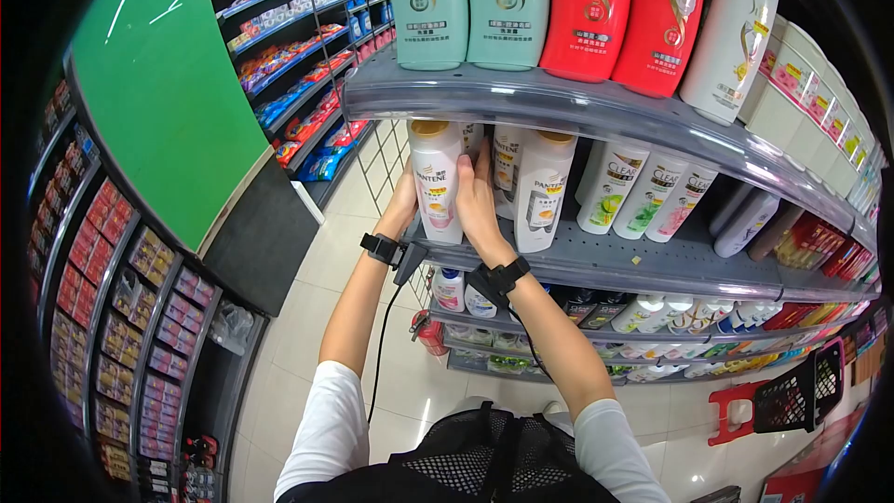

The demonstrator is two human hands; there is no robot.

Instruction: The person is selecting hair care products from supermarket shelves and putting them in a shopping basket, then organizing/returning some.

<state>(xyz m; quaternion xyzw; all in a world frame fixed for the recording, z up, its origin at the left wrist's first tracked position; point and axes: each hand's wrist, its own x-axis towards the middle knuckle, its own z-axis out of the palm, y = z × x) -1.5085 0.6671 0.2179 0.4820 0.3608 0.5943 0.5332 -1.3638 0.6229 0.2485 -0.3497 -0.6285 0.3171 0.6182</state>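
Observation:
A white Pantene bottle [435, 188] with a gold cap stands at the left end of the middle shelf. My left hand [402, 197] is against its left side, the fingers mostly hidden behind it. Along its right side lies my right hand [478, 210], thumb raised by the bottle's edge and fingers reaching back between the bottles. Together the two hands clasp this bottle. More Pantene bottles are partly visible behind it. Right of my right hand stands another white Pantene bottle [543, 191] with a grey label design. Both wrists wear black straps with cables.
Green, red and white bottles line the upper shelf [559, 98], whose edge overhangs my hands. White Clear bottles [643, 191] stand farther right. Lower shelves hold more bottles. A black basket [799, 391] and a red stool [731, 413] are at the right. Stocked racks [121, 317] stand left.

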